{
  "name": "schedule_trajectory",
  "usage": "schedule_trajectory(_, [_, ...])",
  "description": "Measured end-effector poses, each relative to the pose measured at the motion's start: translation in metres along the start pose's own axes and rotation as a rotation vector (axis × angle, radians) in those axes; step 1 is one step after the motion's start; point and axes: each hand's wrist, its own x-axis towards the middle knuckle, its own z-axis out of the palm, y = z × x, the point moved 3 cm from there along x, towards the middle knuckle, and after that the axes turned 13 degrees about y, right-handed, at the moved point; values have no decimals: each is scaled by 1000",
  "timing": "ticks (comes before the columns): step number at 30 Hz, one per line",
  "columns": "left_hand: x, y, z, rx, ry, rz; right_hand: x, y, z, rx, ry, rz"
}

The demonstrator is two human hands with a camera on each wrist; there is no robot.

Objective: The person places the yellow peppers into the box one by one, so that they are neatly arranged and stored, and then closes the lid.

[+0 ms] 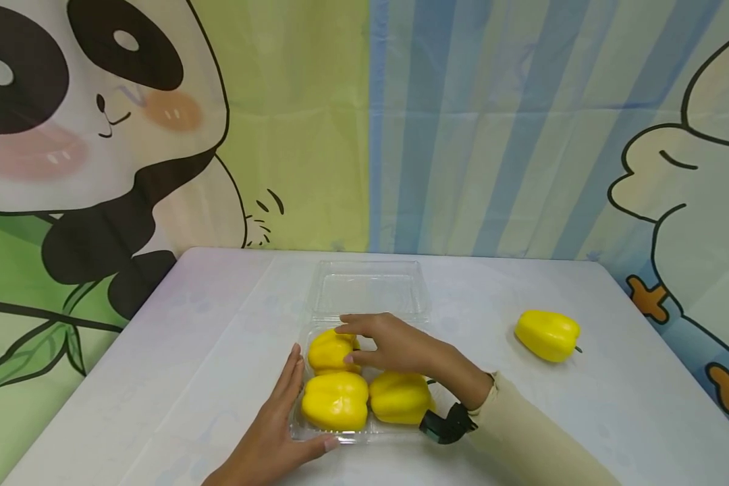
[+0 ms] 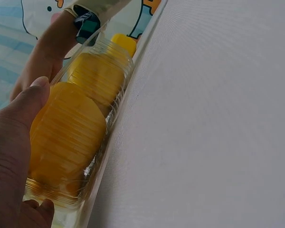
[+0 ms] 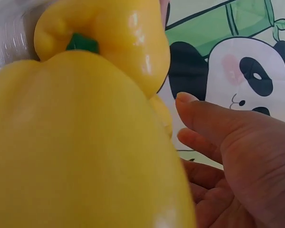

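A clear plastic clamshell box [image 1: 364, 432] lies with its lid [image 1: 367, 287] folded back. In it sit three yellow bell peppers: a back-left pepper [image 1: 329, 351], a front-left pepper [image 1: 335, 401] and a front-right pepper [image 1: 401, 398]. My left hand [image 1: 273, 422] braces the box's front-left corner, fingers straight along the left side and thumb by the front rim. In the left wrist view its thumb [image 2: 35, 92] overlaps the rim. My right hand [image 1: 395, 344] hovers close over the back-left pepper. The right wrist view shows a gap between its thumb [image 3: 199, 111] and fingers.
A loose yellow bell pepper [image 1: 547, 335] lies on the right of the white table [image 1: 492, 405], its stem facing right. Behind the table hangs a curtain [image 1: 462, 135] with cartoon animals. A dark wrist device [image 1: 446, 425] sits below the right sleeve [image 1: 522, 432], close by the box.
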Motion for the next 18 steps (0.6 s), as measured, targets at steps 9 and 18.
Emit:
schedule_trajectory(9, [1,1,0,-5,-5,5,-17,-2,-9,31,28,-63])
schedule_trajectory(18, [1,1,0,-10,-6,-9,-29,-2,-16,66,81,-76])
